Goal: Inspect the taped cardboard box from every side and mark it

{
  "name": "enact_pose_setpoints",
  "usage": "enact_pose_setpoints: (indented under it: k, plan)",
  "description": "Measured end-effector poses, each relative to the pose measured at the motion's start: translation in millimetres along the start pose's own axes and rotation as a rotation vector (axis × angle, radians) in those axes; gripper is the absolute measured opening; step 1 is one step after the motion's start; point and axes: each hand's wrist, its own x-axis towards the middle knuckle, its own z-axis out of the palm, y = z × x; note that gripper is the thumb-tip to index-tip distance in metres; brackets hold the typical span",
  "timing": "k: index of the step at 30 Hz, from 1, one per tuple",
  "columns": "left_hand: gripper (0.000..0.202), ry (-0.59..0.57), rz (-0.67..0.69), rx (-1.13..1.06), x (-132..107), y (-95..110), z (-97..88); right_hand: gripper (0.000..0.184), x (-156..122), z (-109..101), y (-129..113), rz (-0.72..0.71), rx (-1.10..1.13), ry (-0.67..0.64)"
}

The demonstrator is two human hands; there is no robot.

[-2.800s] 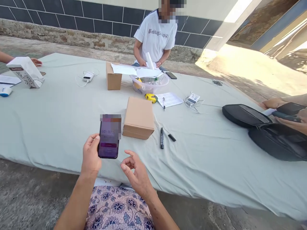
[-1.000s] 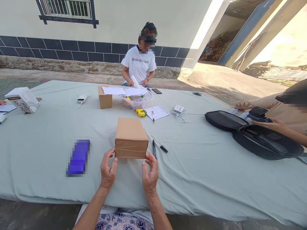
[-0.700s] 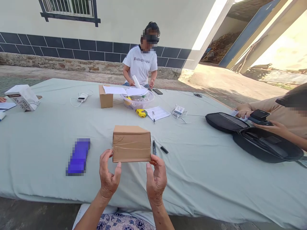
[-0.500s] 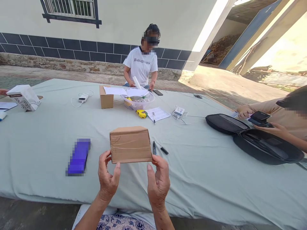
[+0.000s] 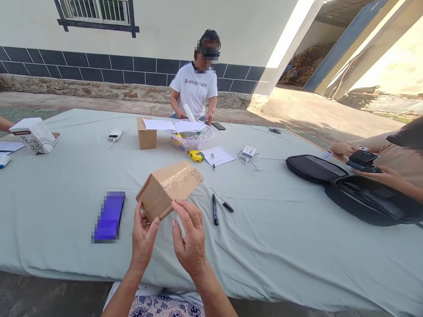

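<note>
A brown cardboard box [image 5: 175,187] with clear tape over its top is tilted and turned at an angle above the table. My left hand [image 5: 143,237] grips its near left corner, thumb in front and fingers along the left side. My right hand [image 5: 190,233] is at the near right side, its index fingertip touching the box's edge while the thumb stands apart. To the right, a black marker [image 5: 215,209] lies on the cloth, with its black cap [image 5: 228,207] off beside it. A blurred purple phone-like object [image 5: 110,216] lies left of my hands.
A pale cloth covers the table [image 5: 66,185]. Further back are a smaller box [image 5: 147,138], a clear basin [image 5: 194,141], a yellow tape measure [image 5: 196,156], paper with a pen, and a corded white device [image 5: 247,152]. Right, a person handles a device by an open black case [image 5: 366,198].
The box has turned from facing me squarely to an angle, showing its taped top. My right hand has moved left from the box's right end to its near edge.
</note>
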Motion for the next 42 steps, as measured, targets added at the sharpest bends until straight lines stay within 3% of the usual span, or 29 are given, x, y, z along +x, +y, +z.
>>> enact_pose_setpoints:
  k: [4, 8, 12, 16, 20, 25, 27, 33, 42]
  plan:
    - [0.083, -0.019, 0.141, 0.091, -7.3, 8.6, -5.7, 0.052, 5.9, -22.4, -5.5, 0.003, 0.026, 0.035]
    - [0.059, 0.017, 0.400, 0.277, -16.8, 27.4, -9.9, 0.053, 9.9, -44.1, -11.1, 0.015, 0.040, 0.092]
    - [0.048, 0.010, 0.622, 0.390, -25.3, 42.5, -6.9, 0.052, 13.7, -47.1, -10.2, 0.052, -0.031, 0.121]
    - [0.049, -0.027, 0.744, 0.443, -30.1, 45.5, 0.3, 0.069, 14.9, -42.4, -5.7, 0.069, -0.126, 0.110]
    - [0.051, -0.036, 0.778, 0.485, -32.0, 41.9, 5.1, 0.082, 13.5, -42.3, -2.6, 0.091, -0.134, 0.079]
    - [0.049, -0.032, 0.810, 0.507, -31.9, 40.0, 5.4, 0.085, 13.2, -46.0, 0.0, 0.117, -0.144, 0.093]
    - [0.047, -0.043, 0.819, 0.504, -30.6, 40.1, 3.9, 0.075, 12.8, -47.5, 1.1, 0.148, -0.132, 0.145]
    - [0.040, -0.022, 0.849, 0.502, -23.8, 40.1, -3.3, 0.021, 11.5, -50.3, 2.4, 0.180, 0.061, 0.263]
    - [0.040, 0.048, 0.838, 0.546, -20.0, 40.0, -5.9, 0.021, 15.1, -44.4, 0.8, 0.143, 0.066, 0.245]
